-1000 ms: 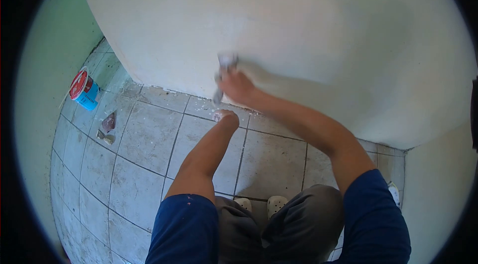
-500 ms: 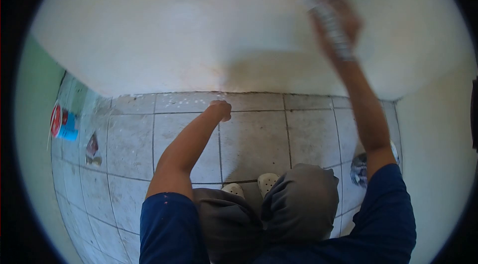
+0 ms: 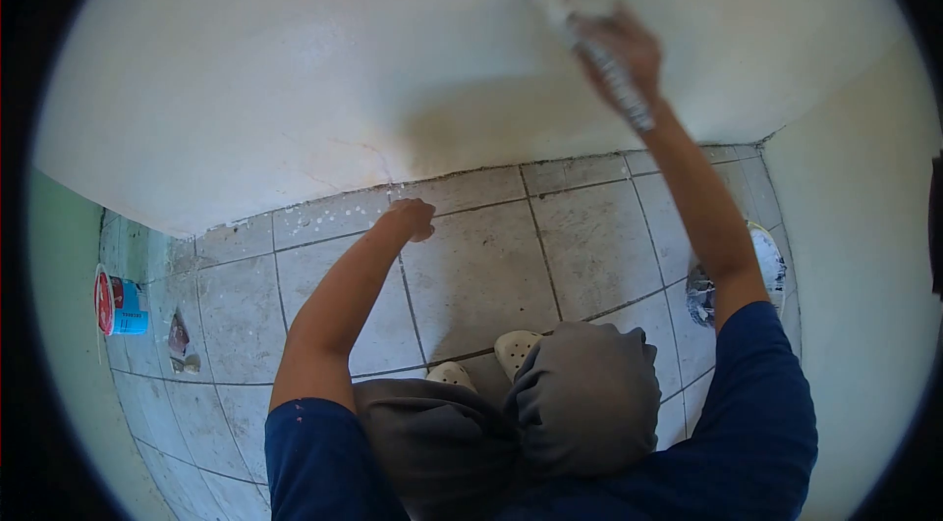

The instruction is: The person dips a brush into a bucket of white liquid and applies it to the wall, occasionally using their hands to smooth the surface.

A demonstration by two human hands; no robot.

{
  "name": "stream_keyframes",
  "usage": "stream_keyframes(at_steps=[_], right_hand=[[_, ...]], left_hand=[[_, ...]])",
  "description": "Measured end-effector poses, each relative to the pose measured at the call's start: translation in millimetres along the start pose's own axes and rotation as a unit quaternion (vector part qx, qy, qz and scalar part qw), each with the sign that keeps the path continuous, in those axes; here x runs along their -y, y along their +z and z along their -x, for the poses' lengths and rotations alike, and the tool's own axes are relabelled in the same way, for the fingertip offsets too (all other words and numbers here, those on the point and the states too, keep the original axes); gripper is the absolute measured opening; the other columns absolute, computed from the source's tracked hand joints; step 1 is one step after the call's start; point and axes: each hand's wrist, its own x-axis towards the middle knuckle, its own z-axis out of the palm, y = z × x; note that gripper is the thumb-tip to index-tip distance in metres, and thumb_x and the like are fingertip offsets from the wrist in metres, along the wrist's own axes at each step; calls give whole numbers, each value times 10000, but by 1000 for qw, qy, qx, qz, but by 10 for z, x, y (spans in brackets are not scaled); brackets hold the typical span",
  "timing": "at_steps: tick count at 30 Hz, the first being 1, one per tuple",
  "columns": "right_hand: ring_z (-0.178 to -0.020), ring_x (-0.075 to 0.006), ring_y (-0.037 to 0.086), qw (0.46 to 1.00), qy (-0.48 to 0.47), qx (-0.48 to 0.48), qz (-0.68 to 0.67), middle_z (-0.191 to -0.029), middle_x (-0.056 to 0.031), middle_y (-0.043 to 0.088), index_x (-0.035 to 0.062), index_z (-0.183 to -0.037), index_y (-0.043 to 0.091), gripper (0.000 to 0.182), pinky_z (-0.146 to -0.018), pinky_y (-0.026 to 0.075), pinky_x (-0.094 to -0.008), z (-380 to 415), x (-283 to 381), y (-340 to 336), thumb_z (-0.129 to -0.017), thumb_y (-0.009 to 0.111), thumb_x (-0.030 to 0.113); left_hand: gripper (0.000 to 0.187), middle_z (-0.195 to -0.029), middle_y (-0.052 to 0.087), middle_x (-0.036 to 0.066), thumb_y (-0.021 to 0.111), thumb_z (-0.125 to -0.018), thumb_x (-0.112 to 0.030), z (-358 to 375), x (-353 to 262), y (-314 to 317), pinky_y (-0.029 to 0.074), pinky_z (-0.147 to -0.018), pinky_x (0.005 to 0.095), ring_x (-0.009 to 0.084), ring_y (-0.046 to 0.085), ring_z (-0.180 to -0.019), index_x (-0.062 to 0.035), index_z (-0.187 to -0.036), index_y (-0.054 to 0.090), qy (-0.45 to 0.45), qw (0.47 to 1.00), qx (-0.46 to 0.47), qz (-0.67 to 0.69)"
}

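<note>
The tool is gripped in the right hand, fingers closed about it, in front of the wall and well above its foot; whether contact is made cannot be told through the blur. The left hand is loosely curled near the wall's foot, over the floor; whether anything is held in it cannot be told. The wall might be scored if the tool were tilted onto an edge, and the tool might be dropped if the grip were loosened. The pail, out from the wall's right end, could be knocked by a lowered right arm. Broad room is left across the wall's face, bounded on its right by the side wall. Toward its left end, the bucket and scraps are well apart from both hands.
</note>
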Motion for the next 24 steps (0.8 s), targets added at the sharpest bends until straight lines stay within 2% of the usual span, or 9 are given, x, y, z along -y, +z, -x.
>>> stream_keyframes(at_steps=[3, 7, 8, 9, 12, 14, 18, 20, 24], right_hand=[[-725, -281, 600, 988, 59, -121, -80, -816, -124, 604, 189, -989, 657, 379, -657, 510, -383, -398, 98, -217, -626, 680, 79], [-852, -280, 585, 998, 15, 59, 33, -960, -137, 586, 175, -1053, 624, 362, -728, 501, -354, 984, 293, 705, -706, 606, 75], [-938, -282, 563, 970, 67, 233, -31, -1036, -139, 561, 191, -1089, 605, 374, -771, 490, -349, 1311, 536, 812, -740, 560, 65], [-965, -287, 554, 944, 95, 309, -65, -1046, -130, 557, 204, -1090, 607, 380, -769, 491, -351, 1725, 668, 1018, -743, 554, 57], [-996, -286, 541, 922, 105, 364, -82, -1066, -135, 548, 191, -1090, 606, 389, -777, 490, -355, 2012, 767, 1021, -732, 557, 47], [-976, -290, 553, 947, 99, 295, -80, -1044, -136, 560, 180, -1085, 610, 392, -787, 489, -367, 1842, 584, 931, -713, 591, 58], [-812, -288, 592, 994, 100, 14, -31, -889, -136, 603, 152, -982, 659, 375, -689, 510, -356, 712, -40, 121, -619, 691, 64], [-665, -218, 599, 992, 79, -96, -7, -819, -90, 605, 70, -907, 666, 245, -555, 486, -282, 140, -75, -231, -671, 658, 5], [-773, -274, 592, 992, 110, -50, 21, -886, -128, 600, 164, -957, 670, 384, -657, 495, -357, 959, -78, 292, -608, 662, 4]], left_hand=[[334, -1095, 586, 148, 517, -825, -257, -39, 54, 12, 459, -852, 386, 287, 554, -1044, -63, -1093, 562, -5, 1000, -1, 3], [327, -1111, 573, 158, 518, -826, -254, -79, 5, -6, 461, -847, 391, 299, 552, -1041, -58, -1085, 560, -2, 1000, -24, 17], [329, -1111, 571, 159, 519, -826, -254, -78, -21, -30, 459, -848, 393, 301, 551, -1040, -54, -1083, 558, 3, 999, -29, 20], [330, -1111, 569, 160, 520, -825, -255, -65, -69, -46, 457, -850, 395, 303, 550, -1039, -50, -1082, 557, 8, 999, -32, 24], [339, -1090, 568, 162, 522, -825, -270, -85, -26, 5, 442, -860, 413, 311, 538, -1040, -62, -1093, 541, 35, 996, -72, 25], [339, -1076, 569, 163, 520, -823, -270, -63, -38, 100, 435, -865, 421, 315, 532, -1038, -69, -1095, 537, 43, 995, -84, 37], [316, -1058, 573, 166, 514, -821, -251, -106, 42, 73, 436, -858, 423, 317, 533, -1030, -64, -1073, 546, 49, 994, -95, 32], [305, -1053, 574, 166, 516, -820, -246, -151, 45, 72, 438, -854, 425, 318, 533, -1028, -61, -1061, 550, 52, 994, -94, 32], [294, -1058, 570, 166, 521, -820, -242, -163, -30, -7, 438, -852, 427, 318, 532, -1029, -59, -1049, 551, 47, 995, -78, 31]])
